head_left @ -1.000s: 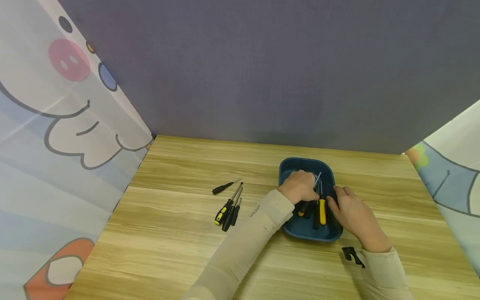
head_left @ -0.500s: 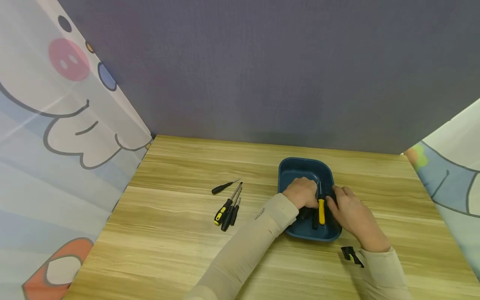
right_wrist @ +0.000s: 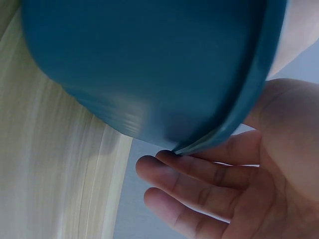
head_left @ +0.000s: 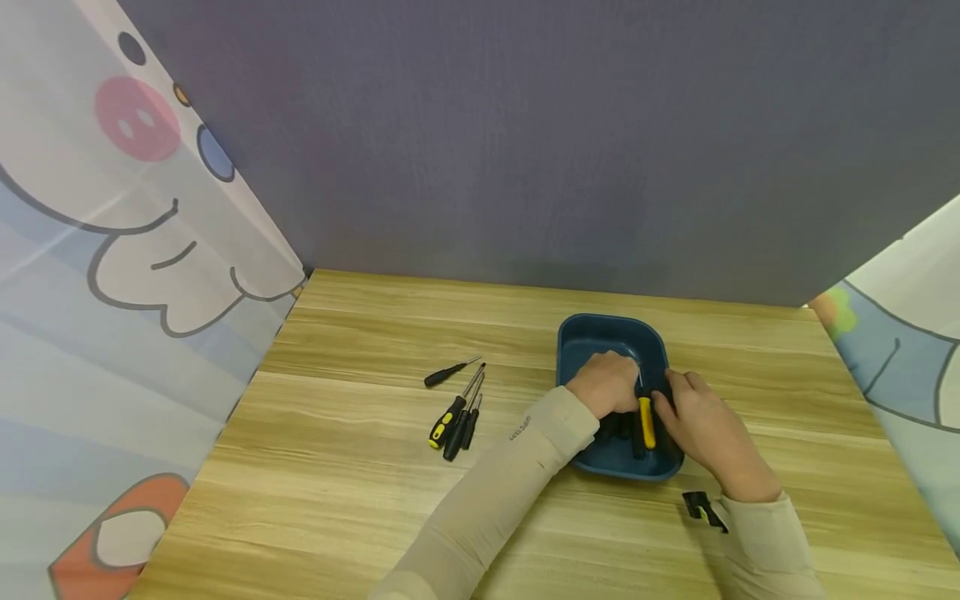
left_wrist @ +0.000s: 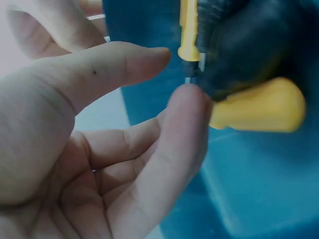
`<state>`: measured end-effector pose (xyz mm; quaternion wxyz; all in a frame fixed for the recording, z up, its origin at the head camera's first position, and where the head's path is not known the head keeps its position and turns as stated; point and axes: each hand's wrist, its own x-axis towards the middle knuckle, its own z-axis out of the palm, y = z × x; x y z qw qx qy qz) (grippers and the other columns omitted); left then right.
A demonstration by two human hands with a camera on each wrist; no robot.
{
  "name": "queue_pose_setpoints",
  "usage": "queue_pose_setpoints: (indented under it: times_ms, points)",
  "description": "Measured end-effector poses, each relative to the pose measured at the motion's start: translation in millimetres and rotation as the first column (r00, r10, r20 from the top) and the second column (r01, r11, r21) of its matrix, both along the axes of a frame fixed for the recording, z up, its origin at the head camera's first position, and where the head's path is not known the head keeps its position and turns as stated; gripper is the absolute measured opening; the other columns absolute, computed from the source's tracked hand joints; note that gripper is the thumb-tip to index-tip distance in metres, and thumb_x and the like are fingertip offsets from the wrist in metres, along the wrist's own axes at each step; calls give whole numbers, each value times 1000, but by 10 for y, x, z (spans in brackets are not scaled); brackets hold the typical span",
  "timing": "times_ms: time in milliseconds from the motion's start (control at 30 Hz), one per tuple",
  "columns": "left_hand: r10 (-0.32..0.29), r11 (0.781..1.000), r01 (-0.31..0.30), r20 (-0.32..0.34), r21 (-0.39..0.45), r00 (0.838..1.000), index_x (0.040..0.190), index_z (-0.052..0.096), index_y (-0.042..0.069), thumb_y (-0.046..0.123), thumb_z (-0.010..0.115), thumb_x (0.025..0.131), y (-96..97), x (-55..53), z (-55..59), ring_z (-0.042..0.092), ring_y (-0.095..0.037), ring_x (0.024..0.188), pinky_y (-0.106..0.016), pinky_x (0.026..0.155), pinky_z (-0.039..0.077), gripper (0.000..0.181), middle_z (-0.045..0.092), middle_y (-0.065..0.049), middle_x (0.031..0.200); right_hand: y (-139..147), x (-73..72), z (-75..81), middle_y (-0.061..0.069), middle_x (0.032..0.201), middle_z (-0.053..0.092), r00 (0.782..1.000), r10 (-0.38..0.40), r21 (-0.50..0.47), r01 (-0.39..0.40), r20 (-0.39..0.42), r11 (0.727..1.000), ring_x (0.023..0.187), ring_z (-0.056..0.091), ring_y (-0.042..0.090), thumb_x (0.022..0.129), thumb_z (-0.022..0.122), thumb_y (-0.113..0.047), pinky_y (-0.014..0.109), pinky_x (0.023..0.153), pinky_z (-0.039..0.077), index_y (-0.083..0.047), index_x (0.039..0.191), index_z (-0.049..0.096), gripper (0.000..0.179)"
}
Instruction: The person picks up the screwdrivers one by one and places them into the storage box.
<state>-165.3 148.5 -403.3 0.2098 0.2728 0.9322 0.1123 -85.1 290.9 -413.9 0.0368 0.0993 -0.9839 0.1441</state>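
My left hand point(head_left: 606, 383) reaches down into a dark blue plastic bin point(head_left: 611, 471), among screwdrivers. In the left wrist view its thumb and index finger stand apart, with the index fingertip against the shaft of a slim yellow-handled screwdriver point(left_wrist: 188, 30). Beside that, a thick black-and-yellow handle point(left_wrist: 264, 107) is blurred. The head view shows the yellow handle point(head_left: 647, 423) next to a black handle point(head_left: 637, 437); other tools lie partly hidden under the hand. My right hand point(head_left: 708, 425) holds the bin's right rim, thumb on the inside and fingers point(right_wrist: 199, 191) outside below the rim.
Left of the bin, several screwdrivers lie on the wooden table point(head_left: 337, 417): a black-and-yellow one point(head_left: 448, 422) among black ones, with a small black one point(head_left: 446, 375) apart behind. A grey panel point(head_left: 480, 150) stands along the back edge. A black piece point(head_left: 703, 510) is by the right sleeve.
My left hand has shifted slightly right and toward me inside the bin, covering more of the tools. The yellow-handled screwdriver has tilted a little. The right hand stays on the rim.
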Motion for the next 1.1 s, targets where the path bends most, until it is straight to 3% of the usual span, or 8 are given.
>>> queue_pose_setpoints:
  times_ms: [267, 533, 700, 833, 933, 1100]
  points:
    - [-3, 1000, 4, -49, 8, 999, 80, 64, 20, 33, 70, 95, -79, 102, 197, 52, -11, 55, -24, 48, 42, 21, 53, 4, 69, 4, 6, -15, 40, 112, 55, 1000, 1, 9, -1, -16, 1000, 93, 61, 52, 99, 60, -11, 58, 76, 52, 23, 124, 51, 43]
    - [-37, 999, 39, -151, 14, 988, 70, 60, 19, 35, 71, 94, -386, 199, 380, 47, -9, 47, -22, 43, 38, 31, 44, 5, 58, -3, 9, -7, 41, 114, 54, 1000, -12, -6, 12, 3, 1000, 96, 60, 53, 100, 58, -12, 60, 78, 51, 23, 126, 50, 44]
    - [-22, 996, 35, -146, 84, 989, 60, 52, 17, 28, 69, 96, -696, 250, 402, 39, -8, 40, -21, 39, 33, 41, 37, 6, 50, -13, 7, -9, 41, 116, 53, 1000, -19, -11, 19, 17, 1000, 99, 59, 54, 100, 58, -13, 60, 79, 51, 22, 127, 49, 45]
    - [22, 992, -2, -156, 127, 987, 62, 55, 14, 25, 70, 95, -956, 304, 408, 38, -8, 40, -20, 38, 31, 38, 38, 5, 51, -15, 10, -6, 41, 117, 52, 1000, -14, -9, 14, 17, 1000, 99, 59, 54, 100, 58, -13, 61, 79, 51, 22, 128, 49, 45]
    - [51, 990, -27, -173, 139, 984, 67, 58, 14, 24, 71, 94, -1124, 354, 418, 41, -9, 44, -20, 40, 33, 32, 42, 5, 56, -18, 13, 1, 42, 117, 52, 1000, -13, -8, 13, 16, 1000, 99, 59, 55, 100, 58, -12, 61, 78, 51, 22, 128, 49, 45]
    - [77, 993, -56, -223, 100, 972, 58, 50, 17, 23, 69, 94, -1359, 457, 391, 38, -9, 45, -23, 39, 33, 41, 39, 5, 56, -18, 16, 5, 42, 117, 52, 1000, -13, -8, 13, 15, 1000, 97, 59, 54, 100, 58, -12, 60, 76, 51, 23, 129, 48, 46]
